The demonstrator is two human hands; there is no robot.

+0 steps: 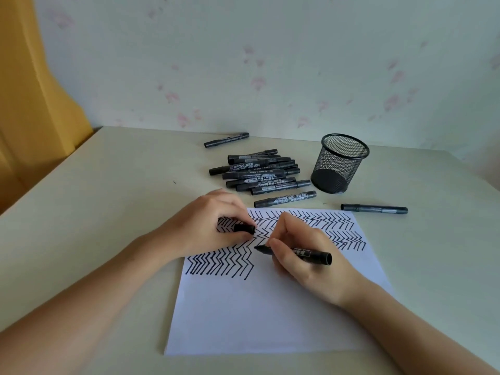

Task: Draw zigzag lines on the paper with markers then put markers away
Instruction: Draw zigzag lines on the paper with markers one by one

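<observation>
On the pale surface (108,190) a white paper (270,315) is lying, and black zigzag lines (219,263) are filling its top part. The right hand (305,263) is gripping a black marker (295,252) in its fingers, with the tip touching the paper. The left hand (211,223) is pinching the marker's cap (244,228) and resting on the paper. Behind the paper, a pile of markers (259,171) is sitting beside an empty mesh cup (338,163).
</observation>
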